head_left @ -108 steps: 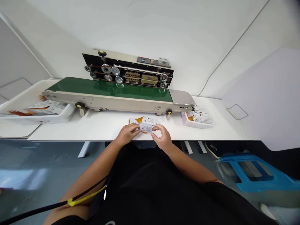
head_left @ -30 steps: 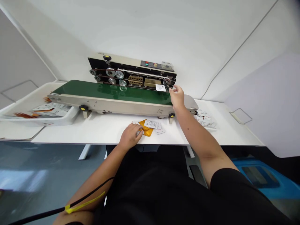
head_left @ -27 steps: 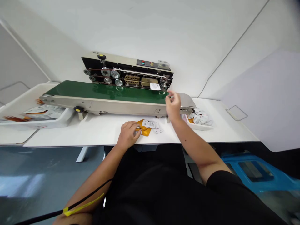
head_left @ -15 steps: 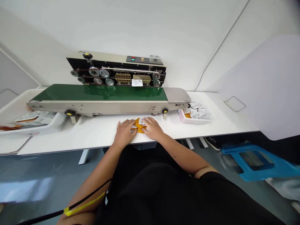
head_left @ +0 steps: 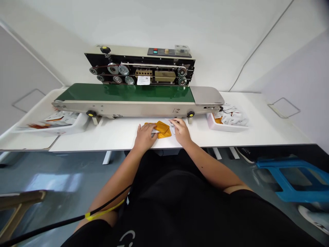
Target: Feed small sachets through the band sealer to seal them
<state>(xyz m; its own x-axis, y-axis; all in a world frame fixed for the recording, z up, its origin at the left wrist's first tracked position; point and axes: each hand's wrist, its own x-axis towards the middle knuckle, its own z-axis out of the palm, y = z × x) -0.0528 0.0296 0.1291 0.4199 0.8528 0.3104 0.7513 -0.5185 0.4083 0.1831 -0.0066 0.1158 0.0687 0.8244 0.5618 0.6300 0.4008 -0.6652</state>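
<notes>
My left hand [head_left: 145, 137] curls over small packets at the table's front, with white printed packets partly hidden under its fingers. Beside its fingertips, orange packets [head_left: 162, 127] overlap on the white tabletop. My right hand [head_left: 182, 132] has its fingers bent together on a white packet [head_left: 172, 129], just right of the orange ones. Behind both hands stands a band sealing machine [head_left: 144, 61] with a green conveyor belt [head_left: 110, 92]. A white printed packet [head_left: 143, 80] stands upright at its sealing bars.
To the left, a white bin [head_left: 79, 125] holds several packets. Another white bin [head_left: 227, 127] with white and orange packets sits under the conveyor's right end. A blue plastic stool [head_left: 290, 192] is on the floor at right, near a person's shoe [head_left: 245, 155].
My hands have moved apart, and orange packets now show between them. My right hand has a white packet. The packet in the machine has travelled left. The camera view has shifted.
</notes>
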